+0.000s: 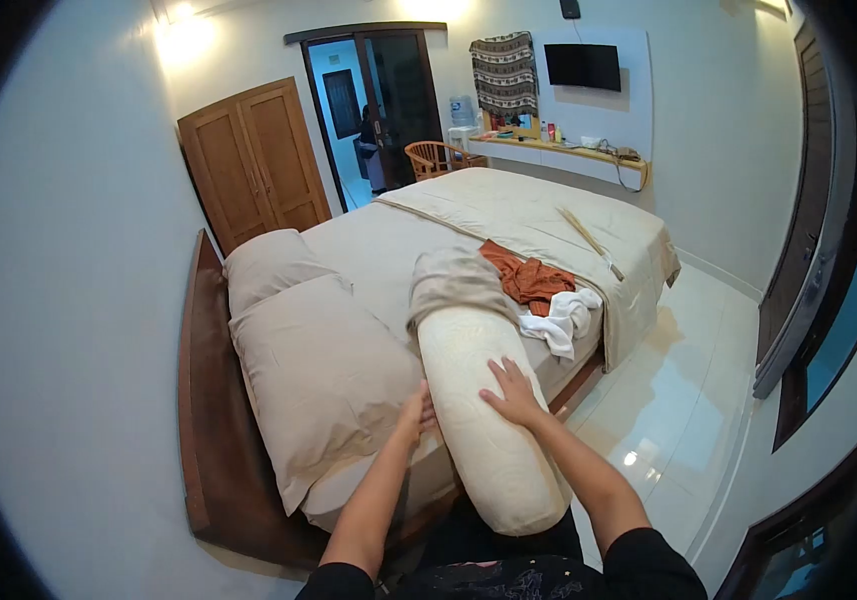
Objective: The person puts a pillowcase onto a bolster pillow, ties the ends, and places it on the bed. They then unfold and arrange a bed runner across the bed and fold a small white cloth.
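Note:
A long cream bolster [484, 420] lies lengthwise in front of me, its near end against my body. A bunched beige pillowcase [461, 283] covers its far end. My right hand [514, 393] rests on top of the bolster with fingers spread. At the bolster's left side is my left hand [417, 412], fingers extended along its edge; whether it presses on the bolster is hard to see. Beige pillows [314, 380] lie to the left. Beyond the bolster's right side are a crumpled rust-coloured cloth [529, 278] and a white cloth [561, 322].
The bed [379, 240] has a wooden headboard [211, 430] on the left. A bed broom [591, 242] lies on the folded blanket [549, 200]. Behind stand a wardrobe [254, 155], a rattan chair [434, 158] and a shelf [559, 148]. A person [371, 150] is in the doorway.

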The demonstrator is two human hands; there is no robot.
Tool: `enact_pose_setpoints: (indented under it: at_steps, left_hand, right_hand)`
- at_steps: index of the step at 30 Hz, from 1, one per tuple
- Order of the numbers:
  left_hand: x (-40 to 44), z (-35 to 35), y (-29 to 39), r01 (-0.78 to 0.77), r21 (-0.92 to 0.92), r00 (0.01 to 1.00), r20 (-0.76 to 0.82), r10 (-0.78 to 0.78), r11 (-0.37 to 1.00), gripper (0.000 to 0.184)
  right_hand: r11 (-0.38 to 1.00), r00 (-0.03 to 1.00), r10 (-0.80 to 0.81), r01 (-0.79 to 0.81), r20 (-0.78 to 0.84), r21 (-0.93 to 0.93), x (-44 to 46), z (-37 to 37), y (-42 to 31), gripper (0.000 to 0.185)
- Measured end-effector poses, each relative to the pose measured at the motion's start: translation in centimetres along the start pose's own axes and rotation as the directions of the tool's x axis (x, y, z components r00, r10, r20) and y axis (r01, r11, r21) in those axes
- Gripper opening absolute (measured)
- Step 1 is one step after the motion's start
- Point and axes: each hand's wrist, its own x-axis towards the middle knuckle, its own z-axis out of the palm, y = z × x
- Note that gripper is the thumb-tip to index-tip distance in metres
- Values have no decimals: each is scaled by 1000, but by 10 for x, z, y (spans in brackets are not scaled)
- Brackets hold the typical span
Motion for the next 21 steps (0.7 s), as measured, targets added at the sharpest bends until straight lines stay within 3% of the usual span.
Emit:
enact_pose_setpoints:
  at_steps: [1, 3, 4, 5, 7, 8, 9, 10, 11, 12, 14, 15, 17, 19, 20, 21]
  left_hand:
    - [-11, 11, -6, -3, -11, 1000, -1, 3, 1000, 77]
    - [-22, 31, -19, -64, 156, 994, 98, 49, 986, 84]
    - [-8, 33, -29, -151, 134, 986, 97, 138, 980, 86]
    - [4, 30, -40, -145, 134, 986, 101, 132, 980, 86]
    - [-10, 42, -29, -124, 107, 990, -51, 129, 987, 87]
    - [-6, 41, -30, -123, 104, 991, -47, 129, 987, 87]
    - [1, 38, -30, -127, 73, 992, -3, 128, 989, 84]
    - [1, 36, -28, -128, 44, 991, 38, 126, 991, 80]
    - [0, 37, -29, -129, 44, 991, 34, 128, 991, 80]
    - [-8, 40, -24, -127, 42, 991, 46, 125, 991, 74]
    - [-16, 43, -14, -139, 38, 989, 57, 136, 990, 68]
    - [-17, 43, -12, -205, 57, 977, 65, 201, 977, 63]
    - [-16, 37, -5, -271, 75, 962, 69, 266, 960, 58]
    - [-15, 19, 6, -273, 364, 962, 72, 265, 891, 54]
    - [-12, 15, 7, -274, 363, 961, 71, 267, 891, 54]
    - [-11, 10, 7, -315, 554, 934, 40, 354, 770, 54]
  right_hand:
    - [1000, 1000, -7, 7, 6, -7, -7, -2, 1, 76]
    - [981, 1000, -5, -1, 28, 193, -18, -10, 1, 75]
    - [986, 998, -23, 14, 57, 165, -28, -23, -10, 74]
    - [987, 998, -16, 6, 57, 164, -33, -24, -3, 74]
    - [963, 999, -33, 30, 6, 267, -49, -29, 21, 75]
    - [959, 989, 131, -110, -64, 263, -61, -29, 30, 73]
    - [960, 990, 128, -108, -63, 260, -69, -31, 41, 73]
    - [834, 925, 374, -370, 73, 410, -78, -32, 50, 74]
    - [622, 790, 564, -599, 242, 504, -84, -28, 57, 77]
    - [624, 792, 560, -596, 243, 506, -92, -14, 61, 77]
    - [163, 768, 457, -569, 449, 806, -95, 11, 72, 81]
    - [169, 774, 450, -563, 445, 809, -91, 0, 62, 81]
    - [421, 721, 448, -692, 529, 586, -93, -47, 11, 86]
    - [467, 700, 390, -710, 598, 527, -91, -65, 8, 84]
    - [569, 661, 411, -724, 628, 390, -88, -74, 5, 81]
    - [655, 621, 437, -715, 651, 243, -82, -78, 5, 78]
